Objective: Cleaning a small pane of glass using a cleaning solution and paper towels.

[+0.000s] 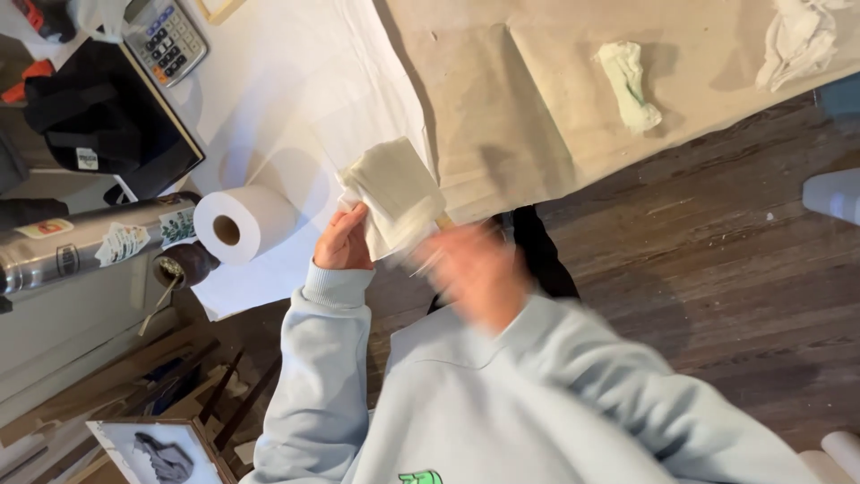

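The left hand (345, 240) pinches a folded white paper towel (394, 195) by its lower left corner, holding it up just past the near edge of the table. The right hand (475, 273) is a blur below and to the right of the towel; a thin pale stick-like thing seems to cross it, but whether the fingers grip anything cannot be told.

The white paper sheet (296, 99) on the table ends right behind the towel, and beside it lies brown paper (502, 108), whose edge runs off diagonally to the right. Beyond that edge the dark wood floor (717, 269) lies open, giving the right arm free room (the left side is far more crowded).

Near the left hand lies a roll of white paper (240, 224), touching a small dark round cup (184, 263) and just beside a steel bottle (90, 246) with stickers lying on its side. Further back sit a calculator (164, 38) and a black bag (94, 116). On the brown paper lie a crumpled pale green rag (630, 85) and a white cloth (797, 36), both well apart from the hands.

A framed picture (161, 448) is cut off at the bottom edge, and a white object (833, 193) at the right edge.
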